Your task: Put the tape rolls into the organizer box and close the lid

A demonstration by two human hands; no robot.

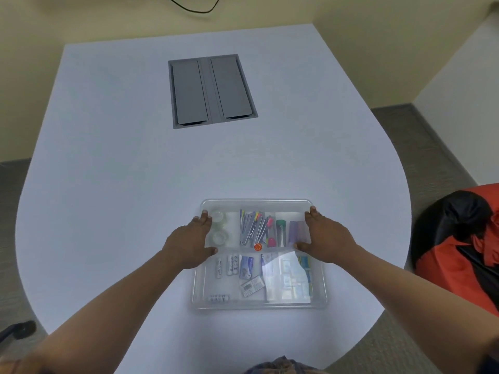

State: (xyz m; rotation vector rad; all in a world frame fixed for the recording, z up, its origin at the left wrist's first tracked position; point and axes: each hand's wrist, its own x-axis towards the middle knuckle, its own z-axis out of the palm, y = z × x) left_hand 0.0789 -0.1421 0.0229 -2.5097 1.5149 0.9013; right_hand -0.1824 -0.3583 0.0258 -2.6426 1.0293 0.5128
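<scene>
The clear plastic organizer box (259,305) lies on the white table near the front edge, with its transparent lid (256,203) lying over it. Two clear tape rolls (219,226) sit one behind the other in the far-left compartment, seen through the lid. My left hand (189,242) lies flat on the lid's left side, fingers reaching to the far-left corner and partly covering the rolls. On the lid's right side rests my right hand (325,238), its fingers pointing to the far-right corner. Both thumbs point inward across the lid.
Other compartments hold pens and markers (255,228), batteries (229,264) and small packets (290,279). A grey cable hatch (213,90) is set into the table (108,157) farther back. A red and black bag (459,247) sits to the right, off the table.
</scene>
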